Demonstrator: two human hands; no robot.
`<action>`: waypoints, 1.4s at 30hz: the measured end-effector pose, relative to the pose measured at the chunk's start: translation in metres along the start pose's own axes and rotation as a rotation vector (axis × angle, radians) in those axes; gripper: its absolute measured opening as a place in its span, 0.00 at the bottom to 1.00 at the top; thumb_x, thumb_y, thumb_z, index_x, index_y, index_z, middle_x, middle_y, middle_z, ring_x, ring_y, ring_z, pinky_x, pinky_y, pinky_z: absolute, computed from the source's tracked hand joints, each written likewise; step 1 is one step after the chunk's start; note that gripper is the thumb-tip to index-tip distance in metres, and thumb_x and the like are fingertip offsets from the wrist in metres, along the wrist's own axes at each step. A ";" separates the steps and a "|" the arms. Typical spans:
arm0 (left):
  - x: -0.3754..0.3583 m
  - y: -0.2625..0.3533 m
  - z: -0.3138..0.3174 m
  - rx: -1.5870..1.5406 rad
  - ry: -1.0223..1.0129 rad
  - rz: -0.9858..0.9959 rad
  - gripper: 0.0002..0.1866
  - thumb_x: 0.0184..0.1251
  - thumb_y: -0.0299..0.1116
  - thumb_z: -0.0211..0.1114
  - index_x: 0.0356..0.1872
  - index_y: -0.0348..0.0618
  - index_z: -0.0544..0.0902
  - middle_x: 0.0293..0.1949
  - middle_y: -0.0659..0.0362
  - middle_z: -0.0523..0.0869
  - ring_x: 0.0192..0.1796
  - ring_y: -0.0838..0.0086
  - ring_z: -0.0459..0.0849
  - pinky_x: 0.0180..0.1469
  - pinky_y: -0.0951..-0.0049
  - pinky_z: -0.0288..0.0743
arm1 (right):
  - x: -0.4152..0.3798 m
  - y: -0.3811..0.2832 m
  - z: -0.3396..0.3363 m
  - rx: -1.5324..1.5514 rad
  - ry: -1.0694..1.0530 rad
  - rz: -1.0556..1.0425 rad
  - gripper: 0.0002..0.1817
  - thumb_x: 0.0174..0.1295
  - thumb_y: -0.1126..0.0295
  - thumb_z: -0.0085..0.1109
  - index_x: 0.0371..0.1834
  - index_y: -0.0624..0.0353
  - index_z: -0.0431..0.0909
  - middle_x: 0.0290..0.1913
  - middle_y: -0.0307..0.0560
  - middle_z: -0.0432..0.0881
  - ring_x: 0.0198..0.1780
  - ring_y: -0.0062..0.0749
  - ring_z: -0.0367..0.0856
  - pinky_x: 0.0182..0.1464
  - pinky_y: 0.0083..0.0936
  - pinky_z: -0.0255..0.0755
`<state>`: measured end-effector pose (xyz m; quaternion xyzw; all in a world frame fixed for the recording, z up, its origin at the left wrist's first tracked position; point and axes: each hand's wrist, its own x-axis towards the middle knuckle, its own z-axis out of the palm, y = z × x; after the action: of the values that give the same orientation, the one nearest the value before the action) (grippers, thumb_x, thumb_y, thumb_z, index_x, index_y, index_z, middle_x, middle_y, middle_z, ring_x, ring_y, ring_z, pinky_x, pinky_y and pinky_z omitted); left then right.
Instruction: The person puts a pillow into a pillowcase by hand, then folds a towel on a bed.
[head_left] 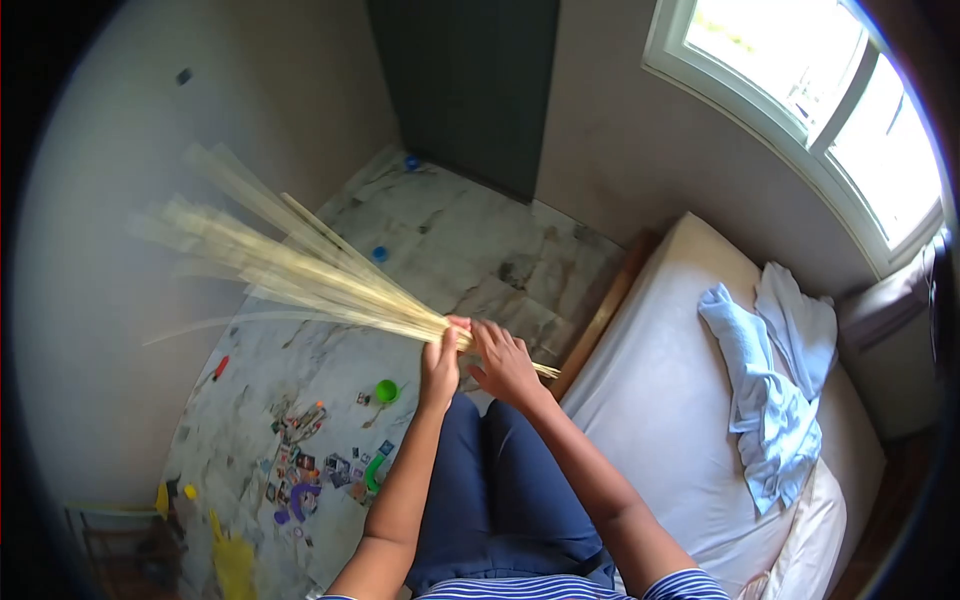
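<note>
A bundle of long, thin, pale straw-coloured sticks (370, 300) is in front of me, gathered narrow at my hands and fanned out to the upper left. Its far ends are smeared by motion. My left hand (440, 368) is closed round the gathered part. Just right of it, my right hand (507, 362) grips the bundle from above, thumb on the near side. The short butt ends poke out past my right hand, toward the bed. Whether anything ties the sticks together is hidden by my fingers.
Small pictures and toys (300, 475) lie scattered on the marbled floor (490, 265), with a green cup (386, 391) and a blue cup (380, 254). At right stands a bed (665, 400) bearing a light-blue cloth (760, 410), below a window (780, 60). A dark door (465, 90) is ahead.
</note>
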<state>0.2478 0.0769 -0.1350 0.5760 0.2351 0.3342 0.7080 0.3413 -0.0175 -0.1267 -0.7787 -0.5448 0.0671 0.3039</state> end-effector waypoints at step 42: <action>0.055 -0.260 0.082 0.963 -0.285 -0.054 0.33 0.58 0.34 0.64 0.65 0.43 0.63 0.67 0.50 0.64 0.70 0.54 0.58 0.68 0.50 0.52 | 0.079 0.440 -0.045 0.399 0.667 0.674 0.23 0.55 0.69 0.60 0.54 0.62 0.67 0.48 0.52 0.75 0.49 0.37 0.74 0.53 0.30 0.68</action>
<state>0.3962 0.0348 -0.3664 0.8711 0.2784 0.0873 0.3951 0.7480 -0.0625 -0.3132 -0.8170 -0.1136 0.0118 0.5652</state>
